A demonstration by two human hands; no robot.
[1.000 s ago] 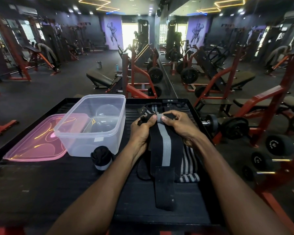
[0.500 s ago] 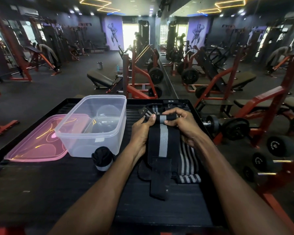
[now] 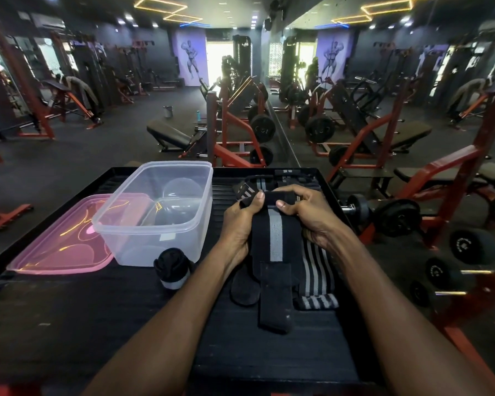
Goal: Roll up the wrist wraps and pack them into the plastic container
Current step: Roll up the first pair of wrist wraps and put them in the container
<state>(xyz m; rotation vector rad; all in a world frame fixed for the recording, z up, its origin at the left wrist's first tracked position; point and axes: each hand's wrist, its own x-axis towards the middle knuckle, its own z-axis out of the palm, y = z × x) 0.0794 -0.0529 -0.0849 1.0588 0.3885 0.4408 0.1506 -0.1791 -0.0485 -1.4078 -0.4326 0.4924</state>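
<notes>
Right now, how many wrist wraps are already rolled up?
1. The rolled wrap stands on the table in front of the plastic container. Both hands are rolling another wrap; the container's contents are unclear.

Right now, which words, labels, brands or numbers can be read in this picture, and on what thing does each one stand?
No text can be read.
Weight plates: faint marks, too blurred to read.
Dumbbells: pale marks on the ends, too small to read.
Container: a small pale sticker, blank or too blurred.
Wall posters: only a figure, no readable words.
Wrap: stripe only.
</notes>
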